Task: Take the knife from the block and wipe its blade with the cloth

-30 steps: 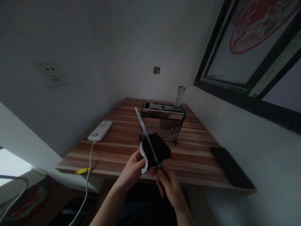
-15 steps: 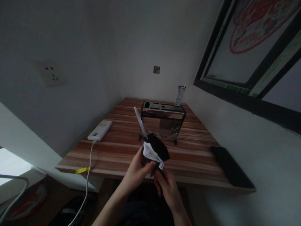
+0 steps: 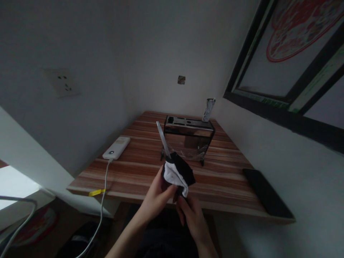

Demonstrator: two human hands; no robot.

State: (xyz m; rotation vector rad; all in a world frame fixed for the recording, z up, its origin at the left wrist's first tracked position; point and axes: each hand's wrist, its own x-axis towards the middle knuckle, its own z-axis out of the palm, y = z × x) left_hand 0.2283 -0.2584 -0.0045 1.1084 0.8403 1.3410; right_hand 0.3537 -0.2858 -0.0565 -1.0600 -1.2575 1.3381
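Note:
My left hand is closed around a black and white cloth that wraps a long grey metal rod. The rod's bare upper part sticks up and to the left out of the cloth. My right hand sits just below the cloth and grips the rod's lower end, which is hidden. Both hands hover over the near edge of the wooden table. Behind the cloth stands a black-topped clear knife holder with slots in its top.
A white power bank lies at the table's left with a white cable hanging off the edge. A black phone rests at the right near the wall. A small silver packet leans in the far corner. A framed picture hangs right.
The cloth was folded over the rod by my left hand and now covers more of its lower part. Both hands have stayed nearly in place since half a second ago.

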